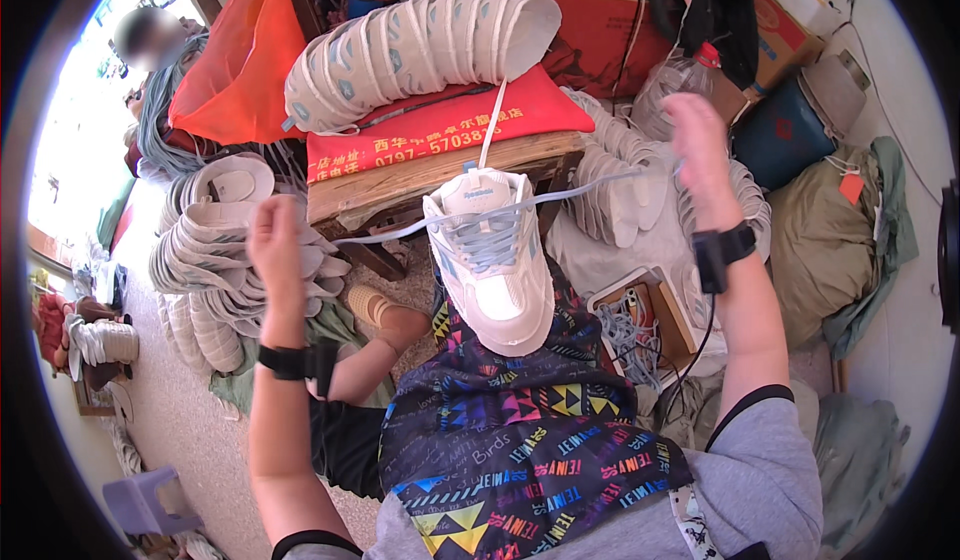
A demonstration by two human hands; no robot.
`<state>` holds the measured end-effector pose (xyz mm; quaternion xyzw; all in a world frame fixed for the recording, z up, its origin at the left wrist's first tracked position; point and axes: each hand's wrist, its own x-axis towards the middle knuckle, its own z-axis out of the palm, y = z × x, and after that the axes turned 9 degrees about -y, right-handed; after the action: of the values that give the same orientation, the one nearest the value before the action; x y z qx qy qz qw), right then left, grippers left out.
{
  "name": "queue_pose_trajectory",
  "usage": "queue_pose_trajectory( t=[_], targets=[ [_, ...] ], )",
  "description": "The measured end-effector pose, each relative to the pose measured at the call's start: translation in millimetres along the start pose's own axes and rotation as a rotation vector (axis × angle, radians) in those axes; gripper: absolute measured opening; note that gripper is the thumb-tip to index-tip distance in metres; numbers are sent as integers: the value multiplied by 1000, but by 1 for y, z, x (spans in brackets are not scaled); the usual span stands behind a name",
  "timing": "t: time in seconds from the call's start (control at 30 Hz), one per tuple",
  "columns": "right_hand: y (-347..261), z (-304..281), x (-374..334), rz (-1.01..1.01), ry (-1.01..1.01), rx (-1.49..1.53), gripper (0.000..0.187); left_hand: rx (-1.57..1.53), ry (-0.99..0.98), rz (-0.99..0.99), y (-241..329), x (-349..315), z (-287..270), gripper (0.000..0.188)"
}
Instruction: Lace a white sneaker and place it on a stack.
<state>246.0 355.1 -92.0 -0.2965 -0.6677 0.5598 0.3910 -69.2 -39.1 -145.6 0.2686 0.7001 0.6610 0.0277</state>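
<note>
A white sneaker upper (490,290) with light blue trim rests at my lap, its toe toward me. Light blue shoelace (490,238) criss-crosses its eyelets, and the two ends stretch out to either side. Closed fingers of my left hand (276,250) hold one end, off to the left of the upper. Higher up on the right, my right hand (703,160) grips the other end; its fingertips are partly blurred. From the tongue, a narrow white strip (494,125) runs up to the wooden bench (440,182).
A nested row of uppers (420,55) lies on red cloth (450,125) on the bench. More uppers (215,240) are stacked at left, others (620,175) at right. Beside my lap, a box (675,310) holds laces. A person (150,40) is at far left.
</note>
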Motion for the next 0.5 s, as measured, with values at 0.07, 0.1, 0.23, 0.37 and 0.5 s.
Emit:
queue_pose_trajectory(
  t=[0.07,0.1,0.23,0.37,0.5],
  targets=[
    [18,38,-22,-12,-258,-49,8,-15,-213,16,4,-23,35,7],
    [27,54,-30,-15,-395,-66,8,-31,-280,0,11,-36,54,5],
    [8,84,-58,223,-597,7,12,181,-525,406,36,-68,100,8],
    [3,65,-33,171,-427,70,10,294,-606,524,32,-75,114,14],
    [0,-13,14,-83,170,78,10,200,-528,352,37,-79,124,10]
  ],
)
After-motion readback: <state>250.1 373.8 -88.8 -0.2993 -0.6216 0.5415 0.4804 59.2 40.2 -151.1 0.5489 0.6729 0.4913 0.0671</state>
